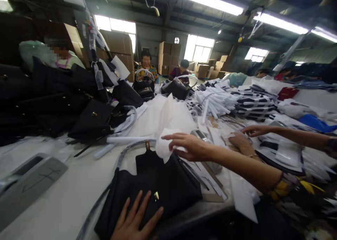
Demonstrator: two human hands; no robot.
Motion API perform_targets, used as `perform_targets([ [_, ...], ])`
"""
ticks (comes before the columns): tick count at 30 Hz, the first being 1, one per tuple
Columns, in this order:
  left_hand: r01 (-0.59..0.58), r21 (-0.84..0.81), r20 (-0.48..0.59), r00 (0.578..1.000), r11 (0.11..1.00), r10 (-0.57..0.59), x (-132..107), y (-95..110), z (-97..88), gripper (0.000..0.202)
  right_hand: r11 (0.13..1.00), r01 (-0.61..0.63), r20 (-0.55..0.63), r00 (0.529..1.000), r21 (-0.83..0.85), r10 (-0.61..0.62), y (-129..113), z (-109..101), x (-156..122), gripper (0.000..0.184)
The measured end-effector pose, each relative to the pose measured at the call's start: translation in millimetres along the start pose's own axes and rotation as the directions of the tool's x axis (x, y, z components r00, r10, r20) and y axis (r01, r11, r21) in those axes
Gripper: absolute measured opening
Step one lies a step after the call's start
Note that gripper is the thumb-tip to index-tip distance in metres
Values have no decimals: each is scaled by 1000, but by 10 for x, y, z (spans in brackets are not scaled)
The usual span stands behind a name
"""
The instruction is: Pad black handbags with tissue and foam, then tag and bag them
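A black handbag point(158, 183) with a small gold clasp lies flat on the white table in front of me. My left hand point(134, 220) rests on its near side, open, with the fingers spread flat. My right hand point(188, 147) reaches in from the right above the bag's top edge and pinches a sheet of white tissue paper point(164, 147) between thumb and fingers. A grey wrapped strap point(123, 155) curves off the bag's top left corner.
A heap of black handbags point(79, 106) fills the left of the table. White wrapped rolls point(223, 101) and paper sheets are piled behind. A co-worker's two hands point(250, 134) work at the right. Other people sit at the far end, with cardboard boxes point(168, 55) behind them.
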State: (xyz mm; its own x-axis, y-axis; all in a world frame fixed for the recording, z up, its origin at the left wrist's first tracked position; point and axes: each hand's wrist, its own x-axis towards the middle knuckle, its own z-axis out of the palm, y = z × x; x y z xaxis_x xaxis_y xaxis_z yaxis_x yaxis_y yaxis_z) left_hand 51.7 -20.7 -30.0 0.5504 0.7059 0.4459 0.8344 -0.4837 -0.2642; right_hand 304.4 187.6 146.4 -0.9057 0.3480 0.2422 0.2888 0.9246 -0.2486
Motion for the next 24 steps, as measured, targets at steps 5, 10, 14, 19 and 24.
perform_targets([
  [5, 32, -76, 77, 997, 997, -26, 114, -30, -317, 74, 997, 77, 325, 942, 23, -81, -697, 420, -363, 31],
  [10, 119, -177, 126, 987, 977, -97, -25, 63, -225, 60, 992, -84, 289, 951, -99, 109, -857, 640, -262, 77],
  [14, 143, -154, -24, 989, 978, -149, -286, 115, 77, 42, 972, -82, 285, 948, -218, 144, -827, 869, -147, 76],
  [19, 147, -186, -48, 986, 972, -158, -335, 136, 150, 33, 975, -80, 153, 982, -208, 113, -848, 1071, -248, 52],
  [24, 158, -193, 61, 987, 968, -149, -154, 142, -120, 29, 919, -308, 70, 940, -247, 334, -929, 1191, -177, 42],
])
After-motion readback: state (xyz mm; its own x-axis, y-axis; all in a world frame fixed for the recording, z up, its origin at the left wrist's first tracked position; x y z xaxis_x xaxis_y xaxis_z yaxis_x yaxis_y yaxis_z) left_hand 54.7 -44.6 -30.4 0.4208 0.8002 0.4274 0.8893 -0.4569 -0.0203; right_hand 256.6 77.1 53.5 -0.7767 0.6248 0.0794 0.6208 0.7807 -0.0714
